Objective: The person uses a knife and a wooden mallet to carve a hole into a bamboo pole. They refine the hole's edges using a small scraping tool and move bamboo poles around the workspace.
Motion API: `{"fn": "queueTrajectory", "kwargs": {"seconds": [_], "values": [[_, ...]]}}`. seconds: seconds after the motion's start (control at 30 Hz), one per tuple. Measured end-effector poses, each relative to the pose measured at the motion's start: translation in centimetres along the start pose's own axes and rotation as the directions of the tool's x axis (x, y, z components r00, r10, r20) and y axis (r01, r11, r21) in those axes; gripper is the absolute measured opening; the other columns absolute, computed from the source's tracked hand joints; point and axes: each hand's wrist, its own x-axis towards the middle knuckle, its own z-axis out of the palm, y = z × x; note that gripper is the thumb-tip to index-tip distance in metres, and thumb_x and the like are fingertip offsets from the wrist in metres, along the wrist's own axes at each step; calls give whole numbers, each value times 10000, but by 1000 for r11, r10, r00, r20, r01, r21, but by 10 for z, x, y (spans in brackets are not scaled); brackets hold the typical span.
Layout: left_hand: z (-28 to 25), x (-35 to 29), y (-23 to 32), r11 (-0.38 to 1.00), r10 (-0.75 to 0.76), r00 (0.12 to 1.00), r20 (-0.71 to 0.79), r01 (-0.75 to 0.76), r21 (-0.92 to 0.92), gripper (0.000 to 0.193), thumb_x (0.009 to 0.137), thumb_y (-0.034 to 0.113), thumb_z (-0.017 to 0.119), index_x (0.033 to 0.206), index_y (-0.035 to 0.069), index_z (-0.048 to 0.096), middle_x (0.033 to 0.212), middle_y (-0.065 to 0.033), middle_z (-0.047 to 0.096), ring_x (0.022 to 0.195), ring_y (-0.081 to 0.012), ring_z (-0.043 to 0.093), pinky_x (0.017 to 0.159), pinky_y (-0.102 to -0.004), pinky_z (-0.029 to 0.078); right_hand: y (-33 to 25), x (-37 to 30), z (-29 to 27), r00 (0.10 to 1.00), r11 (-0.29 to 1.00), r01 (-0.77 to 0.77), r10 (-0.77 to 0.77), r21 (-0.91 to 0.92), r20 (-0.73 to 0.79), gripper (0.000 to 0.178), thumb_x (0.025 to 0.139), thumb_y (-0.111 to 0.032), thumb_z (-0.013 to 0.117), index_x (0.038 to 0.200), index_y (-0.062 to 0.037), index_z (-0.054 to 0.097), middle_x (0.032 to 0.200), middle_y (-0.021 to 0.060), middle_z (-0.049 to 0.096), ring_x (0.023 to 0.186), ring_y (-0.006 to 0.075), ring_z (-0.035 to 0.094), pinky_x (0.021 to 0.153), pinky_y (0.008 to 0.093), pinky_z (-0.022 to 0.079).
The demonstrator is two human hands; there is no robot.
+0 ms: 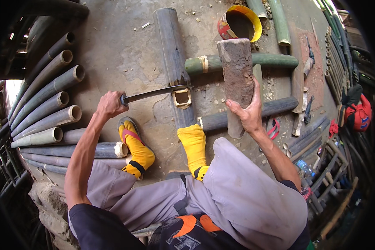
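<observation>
My left hand (111,104) is wrapped round the dark handle of a long machete (152,93). Its blade points right, and the tip lies over the far edge of a squarish hole cut in a dark bamboo pole (169,46). Pale cut fibre rims the hole. My right hand (250,114) grips a thick, rough-barked wooden club (236,68), held upright above the floor to the right of the pole. My right foot, in a yellow sock (192,143), rests on the pole's near part; my left foot (135,141) wears a sandal on the floor.
Several bamboo poles (54,91) lie fanned out at the left. Two bamboo crosspieces, one green (275,62) and one dark (275,108), lie right of the pole. A yellow-rimmed bucket (254,25) stands at the far side. Bamboo, tools and a red bag (358,114) crowd the right.
</observation>
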Motion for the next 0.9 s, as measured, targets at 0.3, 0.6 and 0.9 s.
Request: {"fn": "queueTrajectory", "kwargs": {"seconds": [0.3, 0.6, 0.9], "values": [[5, 3, -9, 999, 23, 998, 51, -25, 47, 201, 639, 195, 621, 783, 57, 639, 713, -198, 645, 729, -404, 636, 712, -479, 517, -8, 4, -2, 891, 953, -143, 242, -268, 384, 945, 750, -283, 759, 1475, -96, 182, 1221, 284, 573, 1119, 371, 593, 979, 449, 449], [0, 10, -5, 998, 50, 995, 81, -53, 31, 190, 626, 183, 628, 748, 38, 631, 676, -192, 628, 683, -387, 627, 683, -462, 512, 31, -22, 12, 828, 908, -355, 416, -224, 375, 964, 700, -317, 810, 1429, 3, 266, 1266, 215, 538, 1162, 273, 538, 1004, 373, 406], [-5, 29, -18, 980, 110, 945, 307, -52, -192, 223, 578, 162, 685, 718, 6, 610, 599, -135, 595, 588, -294, 616, 599, -410, 493, 59, -54, 17, 892, 922, -277, 351, -271, 284, 967, 699, -314, 816, 1434, 6, 276, 1283, 217, 532, 1195, 280, 522, 1025, 384, 396]]}}
